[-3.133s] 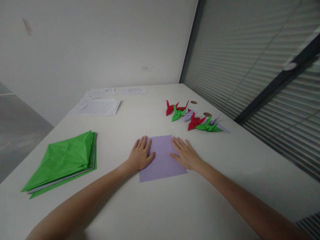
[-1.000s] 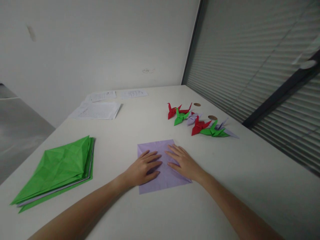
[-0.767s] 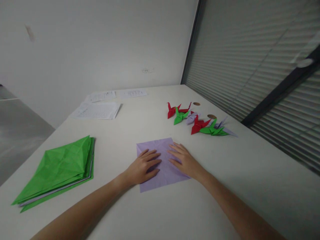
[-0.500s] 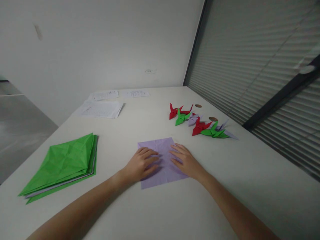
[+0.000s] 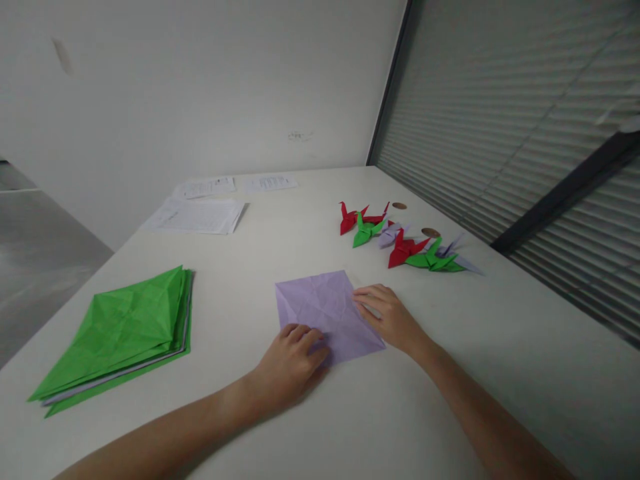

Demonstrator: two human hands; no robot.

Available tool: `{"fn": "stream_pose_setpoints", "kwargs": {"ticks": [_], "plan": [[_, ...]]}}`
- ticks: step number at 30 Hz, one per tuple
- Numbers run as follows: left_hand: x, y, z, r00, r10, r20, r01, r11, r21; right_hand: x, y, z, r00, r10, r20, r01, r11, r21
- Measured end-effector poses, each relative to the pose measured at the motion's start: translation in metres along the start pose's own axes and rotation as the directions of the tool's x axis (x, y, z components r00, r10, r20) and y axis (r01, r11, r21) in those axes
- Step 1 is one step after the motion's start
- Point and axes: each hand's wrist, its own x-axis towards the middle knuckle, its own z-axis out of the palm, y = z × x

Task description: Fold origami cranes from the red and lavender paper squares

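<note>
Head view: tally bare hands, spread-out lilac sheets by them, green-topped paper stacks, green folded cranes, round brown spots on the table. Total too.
Hands: 2, left hand and right hand
Lilac sheet: 1
Green-topped stack: 1
Green cranes: 2, nearer crane and farther crane
Brown spots: 2, nearer spot and farther spot
Total: 8

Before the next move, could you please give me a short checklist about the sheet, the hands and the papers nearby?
1. Sheet spread open: ok, creased.
2. All sheet corners visible: not ok; left hand covers the near left one.
3. Right hand at the sheet's right edge: ok.
4. Right hand gripping that edge: cannot tell.
5. Green stack apart from the sheet: ok, to its left.
6. Cranes apart from the sheet: ok, beyond it to the right.
</note>
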Motion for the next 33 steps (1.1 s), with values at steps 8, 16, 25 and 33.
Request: {"fn": "stream_pose_setpoints", "kwargs": {"ticks": [8,16,25,33], "plan": [[0.006,-0.011,0.004,0.992,0.015,-0.123,-0.021,0.999,-0.05,-0.005,-0.015,-0.002,0.951,-0.034,0.307,0.02,0.999,0.048],[0.009,-0.057,-0.007,0.905,-0.349,-0.243,0.354,0.935,-0.024,-0.005,-0.014,0.008,0.978,0.055,0.202,-0.046,0.998,-0.051],[0.006,-0.074,0.008,0.838,-0.526,-0.144,0.53,0.848,-0.012,-0.015,0.006,0.021,0.969,0.245,-0.01,-0.236,0.921,-0.311],[0.011,-0.078,0.012,0.853,-0.512,-0.098,0.456,0.823,-0.338,-0.017,0.007,0.022,0.973,0.23,0.006,-0.217,0.926,-0.309]]}}
